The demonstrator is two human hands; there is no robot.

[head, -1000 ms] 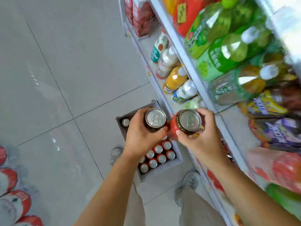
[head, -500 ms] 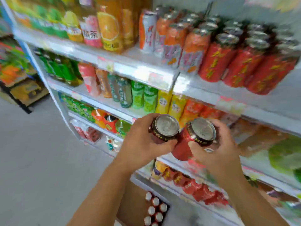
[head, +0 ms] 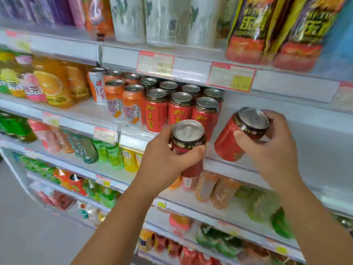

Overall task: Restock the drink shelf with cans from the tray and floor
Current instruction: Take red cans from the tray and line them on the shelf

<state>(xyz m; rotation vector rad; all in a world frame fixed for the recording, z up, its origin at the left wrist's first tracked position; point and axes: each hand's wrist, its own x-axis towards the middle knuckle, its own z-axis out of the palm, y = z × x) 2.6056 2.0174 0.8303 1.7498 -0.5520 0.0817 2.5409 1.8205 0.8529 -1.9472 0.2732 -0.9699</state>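
Facing the drink shelf [head: 315,159], both grips full.
Clasping upright can [head: 188,138] at centre in curled left grip [head: 168,159], tilted can [head: 235,142] right of it in curled right grip [head: 271,148].

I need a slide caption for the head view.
Left hand grips a red can, right hand a tilted red can, near the shelved red cans.

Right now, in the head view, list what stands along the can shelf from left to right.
Orange juice bottles → white-and-orange can → orange cans → shelved red cans → tilted red can in the right hand → bare shelf.
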